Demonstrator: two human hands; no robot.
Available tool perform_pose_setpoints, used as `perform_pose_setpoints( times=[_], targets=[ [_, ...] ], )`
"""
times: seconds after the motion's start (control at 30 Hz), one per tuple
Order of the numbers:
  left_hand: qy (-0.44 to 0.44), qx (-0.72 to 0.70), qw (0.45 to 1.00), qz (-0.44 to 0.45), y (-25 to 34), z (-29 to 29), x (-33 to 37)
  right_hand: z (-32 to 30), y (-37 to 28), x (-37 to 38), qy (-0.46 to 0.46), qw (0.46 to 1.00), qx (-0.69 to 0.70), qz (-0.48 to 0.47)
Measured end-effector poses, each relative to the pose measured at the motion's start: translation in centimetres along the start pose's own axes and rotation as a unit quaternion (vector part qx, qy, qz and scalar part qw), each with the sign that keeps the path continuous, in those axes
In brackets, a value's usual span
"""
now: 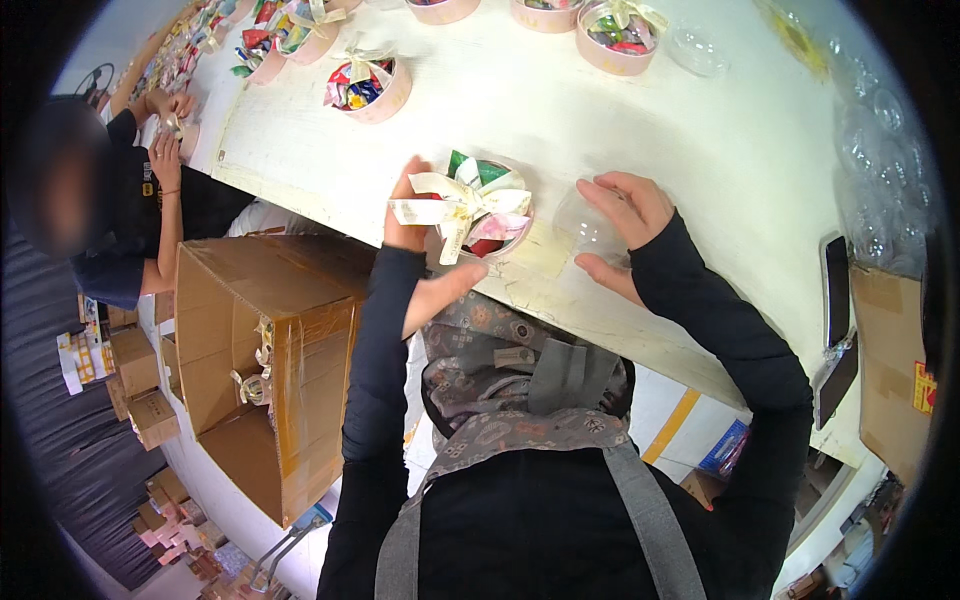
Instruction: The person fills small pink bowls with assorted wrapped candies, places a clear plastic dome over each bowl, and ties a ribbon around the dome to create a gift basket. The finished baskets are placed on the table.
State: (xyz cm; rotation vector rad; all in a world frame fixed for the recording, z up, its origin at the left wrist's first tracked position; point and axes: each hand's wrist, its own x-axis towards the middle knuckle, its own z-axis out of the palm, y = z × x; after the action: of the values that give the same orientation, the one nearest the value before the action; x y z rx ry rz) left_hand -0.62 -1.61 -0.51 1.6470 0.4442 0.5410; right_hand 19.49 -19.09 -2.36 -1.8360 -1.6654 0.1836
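White worktable (740, 150) in a busy packing room, seen from above, with a dark curtain (60, 430) hanging at the far left. A co-worker (145, 200) in dark clothes sits along that side, hands at a small tub. Next comes an open cardboard box (318, 380) below the table's edge, and above it on the tabletop a pink tub of wrapped sweets tied with a ribbon (388, 102).

At the centre, the worker's left hand (408, 230) curves around the near tub (518, 243), fingers on its left side and thumb toward its lower edge; from where I stand I cannot tell how firmly it presses. This tub sits near the table's front edge, filled with bright packets and topped by a cream bow (468, 205). Just right of it is a clear lid (578, 232), between the spread fingers and thumb of the right hand (640, 212); whether they pinch it, I cannot tell.

Covering the tub looks to be the step in hand. The next move seems to call for bringing the lid over squarely, with the bow's loose ends tucked inside the rim. Farther right lie another clear lid (700, 52) and a heap of clear plastic (885, 160).
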Motion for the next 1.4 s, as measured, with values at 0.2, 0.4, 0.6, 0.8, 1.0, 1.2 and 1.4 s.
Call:
perform_pose_setpoints(
  times=[0.2,0.4,0.6,0.8,1.0,1.2,1.4],
  targets=[
    [0.032,0.321,0.924,0.204,3.6,-0.7,0.4,-0.3,0.3,0.6,0.023,0.994,-0.102,-0.016],
    [-0.044,0.486,0.867,0.104,4.9,-0.4,2.8,-0.1,-0.2,0.7,0.063,0.987,-0.136,-0.055],
    [-0.146,0.442,0.882,0.077,6.3,-1.2,4.3,1.3,-3.0,4.6,0.078,0.991,0.025,-0.103],
    [-0.013,0.417,0.906,0.073,4.7,-1.6,2.0,1.2,-1.7,8.8,-0.060,0.992,0.107,-0.017],
    [-0.028,0.440,0.898,-0.004,5.6,-0.1,3.6,2.0,-1.9,11.2,-0.061,0.979,0.192,0.041],
    [0.021,0.225,0.959,-0.168,3.1,-1.3,4.2,3.5,-2.0,12.6,-0.093,0.975,0.195,0.048],
    [0.033,0.037,0.983,-0.177,1.0,-2.8,3.6,3.3,-1.7,13.6,-0.101,0.959,0.251,0.084]
  ],
)
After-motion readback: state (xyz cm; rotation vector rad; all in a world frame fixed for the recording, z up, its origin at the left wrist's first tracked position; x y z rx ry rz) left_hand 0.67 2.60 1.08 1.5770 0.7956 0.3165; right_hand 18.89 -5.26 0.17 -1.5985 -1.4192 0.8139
